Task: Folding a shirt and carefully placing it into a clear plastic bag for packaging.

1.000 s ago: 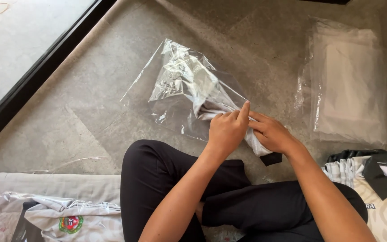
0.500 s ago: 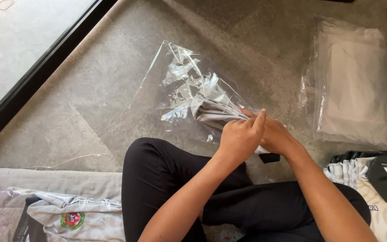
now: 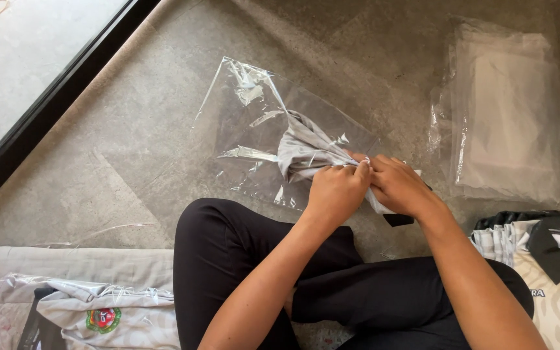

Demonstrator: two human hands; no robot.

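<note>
A clear plastic bag (image 3: 260, 129) lies on the grey stone floor in front of my crossed legs. A light grey garment (image 3: 303, 150) is bunched partly inside it. My left hand (image 3: 336, 189) grips the bag's mouth and the garment at the near end. My right hand (image 3: 398, 186) presses against it from the right, fingers closed on the same bundle. A dark part of the garment (image 3: 399, 219) pokes out under my right wrist.
A stack of clear flat bags (image 3: 507, 110) lies at the right. A folded shirt with a dark collar (image 3: 552, 259) sits at lower right. A bagged shirt with a badge (image 3: 98, 317) rests at lower left. A black frame strip (image 3: 53, 110) crosses the upper left.
The garment has gone further into the bag and bunched up. Both hands have closed together at the bag's mouth and shifted slightly right.
</note>
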